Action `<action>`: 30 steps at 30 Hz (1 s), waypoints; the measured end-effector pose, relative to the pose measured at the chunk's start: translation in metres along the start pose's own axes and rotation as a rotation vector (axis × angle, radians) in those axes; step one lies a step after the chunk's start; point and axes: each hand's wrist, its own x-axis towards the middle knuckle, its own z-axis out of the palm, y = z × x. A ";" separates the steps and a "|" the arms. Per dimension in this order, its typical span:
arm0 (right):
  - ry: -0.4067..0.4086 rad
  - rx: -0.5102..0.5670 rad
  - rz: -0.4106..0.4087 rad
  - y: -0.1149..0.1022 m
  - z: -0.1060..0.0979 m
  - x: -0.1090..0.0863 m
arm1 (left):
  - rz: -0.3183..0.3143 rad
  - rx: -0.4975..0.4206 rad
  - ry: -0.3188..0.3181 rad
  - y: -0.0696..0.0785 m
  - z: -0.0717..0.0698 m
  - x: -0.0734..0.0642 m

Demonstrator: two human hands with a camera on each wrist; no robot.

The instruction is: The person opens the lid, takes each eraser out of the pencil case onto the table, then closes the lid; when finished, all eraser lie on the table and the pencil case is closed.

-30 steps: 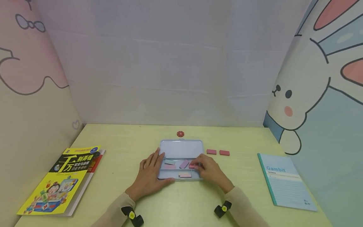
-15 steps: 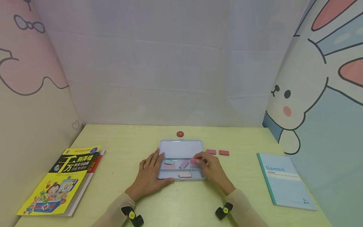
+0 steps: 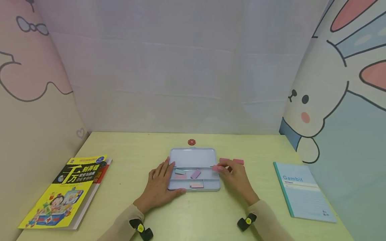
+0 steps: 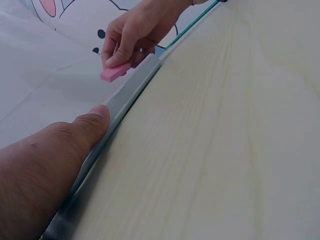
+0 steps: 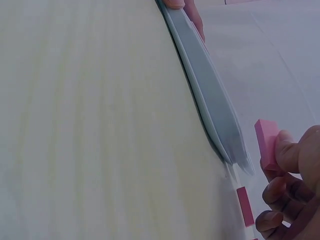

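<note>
A pale blue pencil case [image 3: 193,157] lies with its lid open toward the back. My left hand [image 3: 159,187] rests along its left side with straight fingers, the thumb at the front edge. Over the case's right edge, my right hand [image 3: 237,177] pinches a small pink rectangular block [image 3: 215,168] between thumb and fingers. The right wrist view shows this pink block [image 5: 267,145] raised above the case rim. Inside the case are a teal block [image 3: 180,172], a purple block [image 3: 195,173] and, in the front compartment, a pale pink block [image 3: 196,185].
Two darker pink blocks [image 3: 238,161] lie right of the case, one partly hidden by the right hand. Behind the case is a red round chip [image 3: 191,142]. Books [image 3: 60,194] lie at the left, and a Gambit notebook [image 3: 304,192] at the right.
My right hand has lifted the pink block out of the case's right part and carried it to the right, to the case's edge. The left hand has stayed in place.
</note>
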 end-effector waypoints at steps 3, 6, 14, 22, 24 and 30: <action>0.002 -0.019 -0.016 0.007 -0.006 0.000 | -0.005 -0.003 -0.011 0.000 0.000 0.000; -0.010 -0.056 0.005 0.013 -0.011 0.000 | -0.006 0.000 -0.011 0.000 0.001 0.000; -0.078 -0.145 0.075 0.022 -0.018 0.007 | -0.009 -0.006 -0.012 0.000 0.000 0.000; -0.110 -0.161 0.087 0.021 -0.018 0.012 | 0.000 -0.009 0.004 0.001 0.000 -0.001; -0.100 -0.164 0.077 0.021 -0.017 0.012 | -0.002 -0.001 0.000 0.001 0.000 0.000; -0.104 -0.181 0.103 0.021 -0.017 0.015 | 0.000 -0.011 0.005 0.002 -0.001 0.000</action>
